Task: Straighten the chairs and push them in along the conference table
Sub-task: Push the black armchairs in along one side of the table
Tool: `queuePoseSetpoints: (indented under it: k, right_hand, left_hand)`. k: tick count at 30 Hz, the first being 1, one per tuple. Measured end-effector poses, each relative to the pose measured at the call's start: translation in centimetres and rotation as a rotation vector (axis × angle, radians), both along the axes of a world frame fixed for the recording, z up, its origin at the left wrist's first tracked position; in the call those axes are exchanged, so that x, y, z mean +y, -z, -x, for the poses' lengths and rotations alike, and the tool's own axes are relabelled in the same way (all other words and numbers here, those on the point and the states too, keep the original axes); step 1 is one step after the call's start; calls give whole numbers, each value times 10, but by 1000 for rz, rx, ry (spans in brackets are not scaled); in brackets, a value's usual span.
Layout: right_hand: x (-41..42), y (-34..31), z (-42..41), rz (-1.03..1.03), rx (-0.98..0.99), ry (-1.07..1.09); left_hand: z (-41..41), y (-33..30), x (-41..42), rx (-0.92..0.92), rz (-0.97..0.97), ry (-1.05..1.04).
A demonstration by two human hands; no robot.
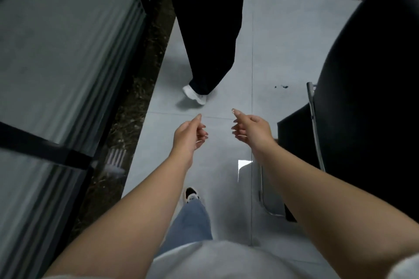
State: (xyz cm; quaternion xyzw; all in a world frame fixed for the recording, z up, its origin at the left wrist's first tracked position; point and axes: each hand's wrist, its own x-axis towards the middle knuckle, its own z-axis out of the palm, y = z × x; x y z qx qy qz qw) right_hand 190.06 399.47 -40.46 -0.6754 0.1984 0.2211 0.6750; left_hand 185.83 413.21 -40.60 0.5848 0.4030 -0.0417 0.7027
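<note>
I see a smooth black round-backed chair (367,97), shiny metal legs | my left hand (189,135) and right hand (251,128) float, fingers loosely curled, empty

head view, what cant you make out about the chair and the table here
- Black chair: cut off by the right edge; only back, seat edge and chrome frame show.
- Conference table: not in view.
- Second person: cut off by the top edge above the waist.
- Left hand, right hand: hold nothing.
</note>
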Motion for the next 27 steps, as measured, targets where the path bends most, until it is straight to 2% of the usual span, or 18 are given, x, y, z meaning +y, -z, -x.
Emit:
queuePoseSetpoints:
  k: [8, 17, 21, 27]
  right_hand:
    - [60, -12, -97, 39, -48, 107]
    - [60, -4, -174, 56, -32, 286]
    - [57, 8, -232, 28, -9, 310]
    - [55, 19, -343, -66, 50, 338]
  left_hand:
    - [-117, -17, 77, -71, 33, 94]
    - [-219, -21, 74, -92, 38, 276]
    - [-280, -21, 68, -94, 0, 351]
    - [-403, -30, 69, -47, -177, 552]
